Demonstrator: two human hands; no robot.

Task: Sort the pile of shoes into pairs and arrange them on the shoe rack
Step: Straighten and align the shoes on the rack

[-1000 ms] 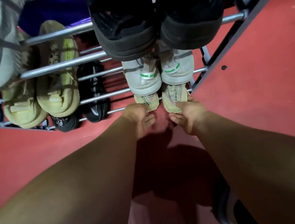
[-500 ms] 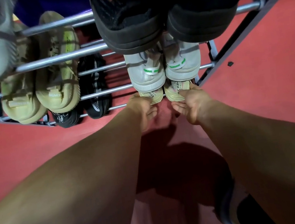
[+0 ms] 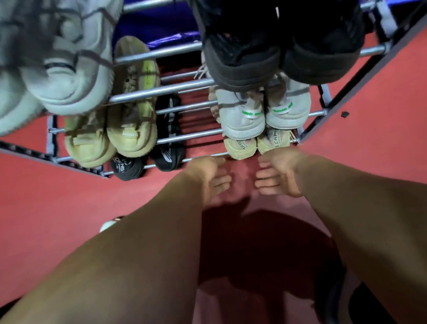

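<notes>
Both hands have come back off the cream pair on the bottom tier, which a moment ago they were pushing in by the heels; now the left hand (image 3: 210, 178) and right hand (image 3: 277, 173) hang just in front of the rack with their fingers loosely curled and nothing in them. The cream pair (image 3: 257, 143) sits on the lowest bars of the shoe rack (image 3: 192, 136) at its right end, heels toward the person, toes pointing in under the tier above, so each shoe's long axis runs straight away from the hands. Its left shoe lies directly ahead of the gap between the hands and its right shoe directly ahead of the right hand, which looks slightly the nearer of the two. Above it sit a grey pair with green tabs (image 3: 265, 110) and a black pair (image 3: 281, 50); to the left are a tan pair (image 3: 110, 138), a black pair low down (image 3: 149, 160) and a pale pair on top (image 3: 29, 72). Every shoe on the rack appears paired. A pale shoe tip (image 3: 110, 224) shows beside the left forearm on the red floor (image 3: 37, 227), so I judge any next reach goes back and away from the rack.
</notes>
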